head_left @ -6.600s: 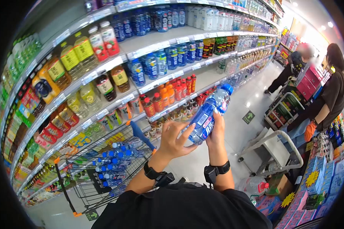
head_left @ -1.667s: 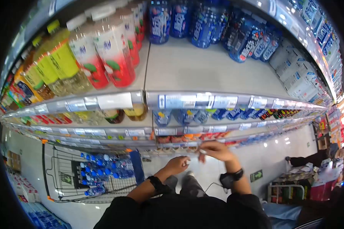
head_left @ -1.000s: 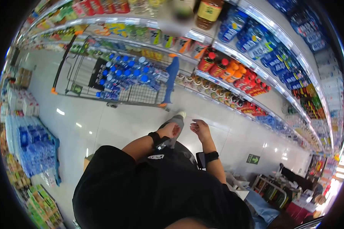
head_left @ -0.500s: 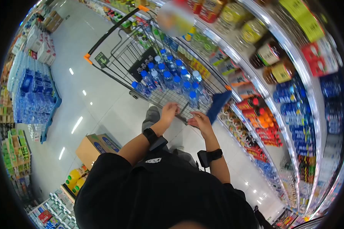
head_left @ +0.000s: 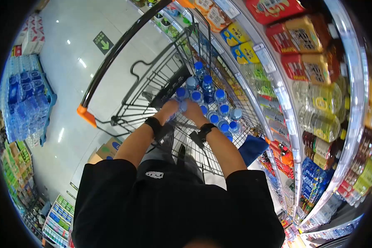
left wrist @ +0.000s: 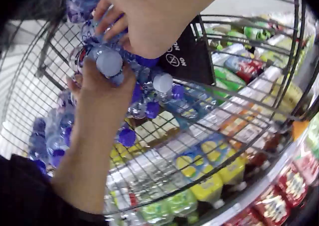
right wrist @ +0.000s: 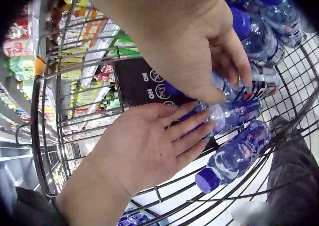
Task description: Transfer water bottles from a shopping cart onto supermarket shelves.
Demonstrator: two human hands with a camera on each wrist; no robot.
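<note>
Both hands reach down into the cart's wire basket [head_left: 124, 111], among several water bottles [head_left: 208, 91] with blue caps. My right hand [right wrist: 174, 41] comes from the top of the right wrist view, thumb and fingers bent round the neck area of a clear bottle. In the left wrist view that bottle's pale cap [left wrist: 108, 64] shows beside the thumb. My left hand [right wrist: 144, 146] lies opposite, its fingers extended and spread against the upper part of a bottle [right wrist: 217, 119]. One bottle [right wrist: 234, 158] lies tilted near the basket's side, its cap toward the left hand.
A black sign [right wrist: 142, 81] is fixed on the cart's end. Drink shelves [head_left: 277, 82] stand close along the right. Stacked water packs [head_left: 27, 103] are on the left, a cardboard box [head_left: 105, 151] nearer. Floor lies between.
Earlier both hands held up a large blue-labelled bottle before the shelves; it is out of both hands afterward. The body turned toward the cart, and the hands went down into its basket among the bottles.
</note>
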